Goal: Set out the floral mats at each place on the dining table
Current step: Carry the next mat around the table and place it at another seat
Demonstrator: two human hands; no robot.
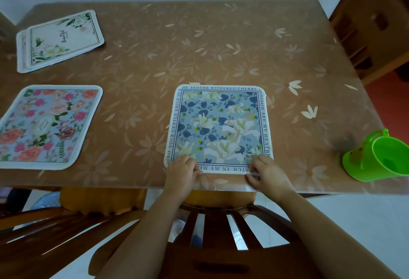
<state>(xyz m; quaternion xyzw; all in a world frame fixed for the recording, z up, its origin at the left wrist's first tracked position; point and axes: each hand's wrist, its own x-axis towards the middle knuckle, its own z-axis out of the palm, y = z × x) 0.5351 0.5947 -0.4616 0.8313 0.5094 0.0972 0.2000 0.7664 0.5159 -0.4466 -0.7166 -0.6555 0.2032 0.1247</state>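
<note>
A blue floral mat [219,123] with a lettered border lies flat near the table's front edge, right in front of me. My left hand [182,170] pinches its near left corner. My right hand [269,173] grips the near right corner, thumb under the edge. A pink floral mat [46,126] lies flat at the front left. At the far left sits a white mat with green leaves [63,37], stacked on another mat whose edge [21,50] peeks out.
The table [221,46] wears a brown cloth with a flower print. A green plastic cup [380,157] stands at the right front corner. Wooden chairs stand below me [217,230], at the left [55,230] and at the far right [371,28].
</note>
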